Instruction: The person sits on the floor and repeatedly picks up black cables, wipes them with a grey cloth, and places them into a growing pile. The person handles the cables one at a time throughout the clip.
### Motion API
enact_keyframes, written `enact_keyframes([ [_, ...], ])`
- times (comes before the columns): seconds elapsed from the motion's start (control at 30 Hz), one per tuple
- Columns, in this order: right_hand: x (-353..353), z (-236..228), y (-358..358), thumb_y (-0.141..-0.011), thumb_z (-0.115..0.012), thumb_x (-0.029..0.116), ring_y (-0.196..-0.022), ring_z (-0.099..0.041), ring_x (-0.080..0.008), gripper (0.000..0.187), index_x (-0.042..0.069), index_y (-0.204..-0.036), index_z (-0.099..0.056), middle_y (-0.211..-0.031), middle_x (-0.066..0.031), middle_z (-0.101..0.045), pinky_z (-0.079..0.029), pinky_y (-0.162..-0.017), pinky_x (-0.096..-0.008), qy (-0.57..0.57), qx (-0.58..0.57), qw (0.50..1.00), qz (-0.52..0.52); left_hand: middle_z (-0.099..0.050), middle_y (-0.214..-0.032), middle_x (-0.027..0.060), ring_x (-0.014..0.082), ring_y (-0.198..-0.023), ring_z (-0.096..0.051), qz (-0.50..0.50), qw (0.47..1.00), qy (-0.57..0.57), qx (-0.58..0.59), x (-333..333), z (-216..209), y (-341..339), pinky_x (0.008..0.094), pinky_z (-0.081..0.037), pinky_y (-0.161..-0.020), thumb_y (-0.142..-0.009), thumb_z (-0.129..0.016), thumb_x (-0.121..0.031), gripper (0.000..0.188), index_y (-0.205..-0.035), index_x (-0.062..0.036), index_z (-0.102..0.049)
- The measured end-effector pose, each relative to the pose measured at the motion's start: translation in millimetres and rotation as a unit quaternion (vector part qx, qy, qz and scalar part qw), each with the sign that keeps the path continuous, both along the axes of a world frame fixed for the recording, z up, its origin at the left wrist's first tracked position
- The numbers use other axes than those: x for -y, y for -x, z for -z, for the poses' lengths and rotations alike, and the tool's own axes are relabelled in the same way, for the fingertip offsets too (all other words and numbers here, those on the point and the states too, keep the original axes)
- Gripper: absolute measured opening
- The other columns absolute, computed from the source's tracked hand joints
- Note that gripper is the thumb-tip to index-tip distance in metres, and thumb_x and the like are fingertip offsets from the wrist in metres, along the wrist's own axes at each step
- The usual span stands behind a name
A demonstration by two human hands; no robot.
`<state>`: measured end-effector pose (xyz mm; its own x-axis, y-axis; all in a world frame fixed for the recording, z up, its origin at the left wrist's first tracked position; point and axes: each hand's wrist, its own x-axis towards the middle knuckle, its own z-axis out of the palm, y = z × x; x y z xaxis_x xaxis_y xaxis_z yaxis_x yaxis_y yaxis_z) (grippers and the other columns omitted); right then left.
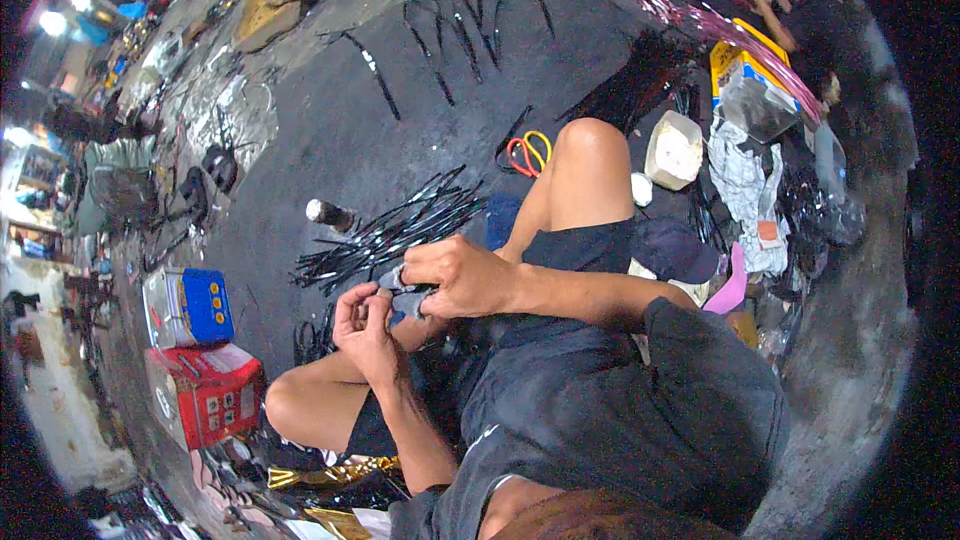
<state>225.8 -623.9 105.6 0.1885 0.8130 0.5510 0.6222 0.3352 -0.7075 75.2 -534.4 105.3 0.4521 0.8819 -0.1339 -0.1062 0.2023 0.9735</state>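
Note:
My left hand [368,332] is closed in a pinch, fingertips up against those of my right hand [455,275]. A thin dark strip [400,290] runs between the fingertips, mostly covered by them. Grey wrapping [392,278] shows around fingers of the right hand, which is bent closed. Just beyond both hands lies a loose pile of glossy black strips [410,225]. A small bottle with a pale top [330,214] stands at the pile's left side. Scissors with red and yellow handles [528,154] rest on the floor beside my raised knee.
At left, a blue-and-white box [188,306] stands by a red box [215,395]. A white-filled tub [674,150] is on the right, near a yellow container [750,75] with purple strands [740,40]. Black strips [450,40] lie spread ahead. A person [835,40] sits far right.

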Motion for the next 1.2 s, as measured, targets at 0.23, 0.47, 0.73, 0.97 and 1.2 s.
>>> enact_keyframes([
  [0.23,-2,-5,2,-0.063,-0.063,0.01,-0.068,-0.06,-0.0324,0.018,0.001,-0.078,-0.06,-0.072,-0.013,-0.056,-0.049,-0.061,-0.0418,-0.005,-0.029,1.0,-0.01,-0.056,-0.076,-0.0004,0.0042,-0.059,-0.047,0.002,0.981,0.091,0.173,11,11,5,0.0168,-0.036,-0.054,-0.082,-0.062,0.006,0.021,-0.103,0.0027,-0.06],
  [0.47,-2,-14,0,-0.065,-0.062,0.01,-0.062,-0.058,-0.029,0.015,0.003,-0.077,-0.056,-0.069,-0.01,-0.05,-0.047,-0.054,-0.04,-0.034,0.029,0.996,-0.074,-0.061,-0.077,0.0045,0.0092,-0.063,-0.051,-0.014,0.994,-0.032,0.099,0,3,16,0.0211,-0.041,-0.056,-0.076,-0.066,0.007,0.009,-0.082,0.0001,-0.064],
  [0.73,17,-49,-32,-0.068,-0.061,0.012,-0.062,-0.056,-0.0289,0.014,0.003,-0.074,-0.052,-0.071,-0.009,-0.046,-0.045,-0.052,-0.0391,-0.045,0.072,0.989,-0.122,-0.059,-0.076,0.0024,0.0064,-0.058,-0.048,-0.105,0.991,-0.051,0.069,-89,-54,105,0.02,-0.042,-0.053,-0.089,-0.062,-0.011,0.01,-0.084,-0.0029,-0.059],
  [0.97,39,-50,-97,-0.065,-0.061,0.012,-0.061,-0.055,-0.0293,0.013,0.003,-0.073,-0.056,-0.068,-0.0105,-0.049,-0.043,-0.053,-0.0399,0.031,0.104,0.991,-0.081,-0.063,-0.079,0.0021,0.0101,-0.064,-0.058,-0.192,0.98,0.036,0.036,-205,-51,195,0.021,-0.05,-0.057,-0.092,-0.062,-0.02,0.015,-0.096,-0.0059,-0.063],
  [1.2,44,-39,-158,-0.06,-0.06,0.006,-0.055,-0.055,-0.0301,0.012,-0.001,-0.07,-0.057,-0.06,-0.0159,-0.05,-0.042,-0.053,-0.04,0.151,0.138,0.979,-0.012,-0.06,-0.071,-0.0017,0.0068,-0.064,-0.057,-0.163,0.983,0.067,-0.054,-232,-10,161,0.0176,-0.047,-0.055,-0.089,-0.066,-0.027,0.019,-0.085,-0.0095,-0.061],
])
